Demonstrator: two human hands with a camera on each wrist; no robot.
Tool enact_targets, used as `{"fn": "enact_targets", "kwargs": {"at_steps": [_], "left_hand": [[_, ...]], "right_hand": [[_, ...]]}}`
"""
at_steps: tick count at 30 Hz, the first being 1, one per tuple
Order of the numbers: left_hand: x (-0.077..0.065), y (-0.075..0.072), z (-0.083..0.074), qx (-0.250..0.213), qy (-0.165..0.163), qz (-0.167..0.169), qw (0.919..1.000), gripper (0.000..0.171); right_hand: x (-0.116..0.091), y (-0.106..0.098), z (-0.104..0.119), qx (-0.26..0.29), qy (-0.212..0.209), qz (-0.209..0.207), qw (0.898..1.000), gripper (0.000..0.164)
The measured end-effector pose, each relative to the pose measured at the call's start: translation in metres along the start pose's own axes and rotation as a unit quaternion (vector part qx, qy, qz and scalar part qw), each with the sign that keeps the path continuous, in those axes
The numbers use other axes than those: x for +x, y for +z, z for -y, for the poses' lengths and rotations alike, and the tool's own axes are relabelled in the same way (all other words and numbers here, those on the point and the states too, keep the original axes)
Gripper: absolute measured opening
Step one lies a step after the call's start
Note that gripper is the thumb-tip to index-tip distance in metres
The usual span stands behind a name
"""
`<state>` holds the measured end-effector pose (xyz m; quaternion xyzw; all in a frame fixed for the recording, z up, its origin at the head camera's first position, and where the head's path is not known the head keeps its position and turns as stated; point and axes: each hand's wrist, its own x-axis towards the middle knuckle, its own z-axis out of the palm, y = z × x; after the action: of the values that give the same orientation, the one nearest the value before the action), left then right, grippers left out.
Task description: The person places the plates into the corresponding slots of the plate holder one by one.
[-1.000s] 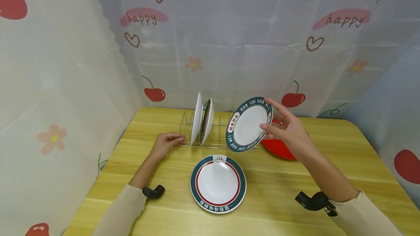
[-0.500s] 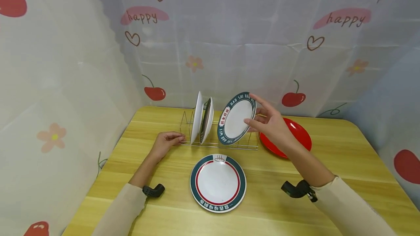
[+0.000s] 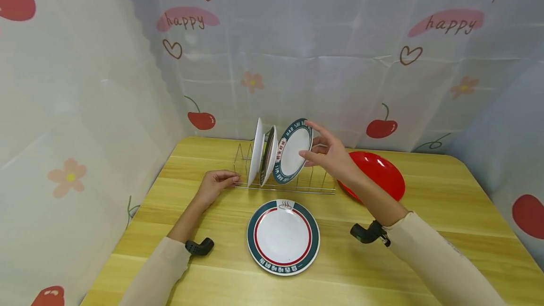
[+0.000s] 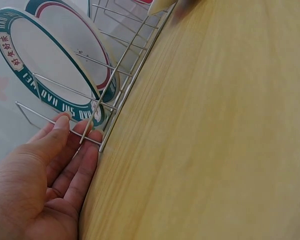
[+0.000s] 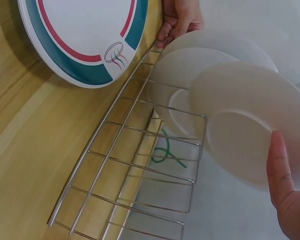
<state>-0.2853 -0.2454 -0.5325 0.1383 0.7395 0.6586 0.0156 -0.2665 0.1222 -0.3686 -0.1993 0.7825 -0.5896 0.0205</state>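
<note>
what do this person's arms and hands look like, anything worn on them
The left sleeve and right sleeve are plain beige, ending partway down the forearm. Near the left one's end is a black, bent attachment; its right counterpart has a small shiny part. The left hand and right hand are bare; no gloves show.

Five plates [image 3: 283, 237], one wire rack [image 3: 293, 190]

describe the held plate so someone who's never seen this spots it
On the wooden table stands a wire rack with two plates. Just right of them, the right hand holds the green-rimmed plate. Unlike those two, its lettered face shows broadly in the head view.
</note>
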Motion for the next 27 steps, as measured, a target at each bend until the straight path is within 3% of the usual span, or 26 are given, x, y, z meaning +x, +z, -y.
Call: {"fn": "enact_targets", "kwargs": {"at_steps": [11,20,27], "left_hand": [[0.0,0.0,0.0,-0.003,0.004,-0.002,1.0,0.021],[0.002,0.0,0.003,-0.005,0.007,0.003,1.0,0.022],[0.002,0.0,0.004,-0.003,0.014,0.001,0.9999,0.022]], "right_hand": [[0.015,0.012,-0.002,-0.019,-0.02,0.018,0.999,0.078],[0.024,0.022,-0.015,-0.019,0.004,0.032,0.999,0.075],[0.029,0.028,-0.012,-0.028,0.011,0.031,0.999,0.076]]}}
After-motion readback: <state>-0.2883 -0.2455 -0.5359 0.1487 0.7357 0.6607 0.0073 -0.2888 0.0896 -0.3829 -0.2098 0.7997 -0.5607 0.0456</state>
